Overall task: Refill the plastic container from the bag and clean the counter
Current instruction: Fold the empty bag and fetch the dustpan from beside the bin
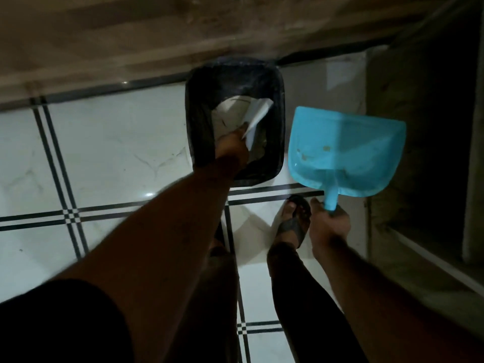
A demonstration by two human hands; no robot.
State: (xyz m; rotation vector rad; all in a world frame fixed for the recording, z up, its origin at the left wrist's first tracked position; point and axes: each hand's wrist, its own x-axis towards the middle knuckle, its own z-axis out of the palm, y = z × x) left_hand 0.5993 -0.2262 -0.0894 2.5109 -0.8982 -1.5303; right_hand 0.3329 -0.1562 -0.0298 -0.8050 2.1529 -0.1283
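Observation:
I look straight down at a black rectangular bin (pixel 199 127) lined with a dark bag, standing on the tiled floor against the wall. My left hand (pixel 231 146) reaches into the bin and grips a folded white paper (pixel 258 119) over other white waste. My right hand (pixel 328 224) holds the handle of a light blue dustpan (pixel 345 153), which hangs just right of the bin with a few brown crumbs on its blade. The plastic container, the bag and the counter are not in view.
White floor tiles (pixel 117 153) with dark double lines spread to the left. My feet in sandals (pixel 296 221) stand below the bin. A wall base (pixel 131 48) runs along the top, and a dark cabinet or doorway edge (pixel 432 127) rises on the right.

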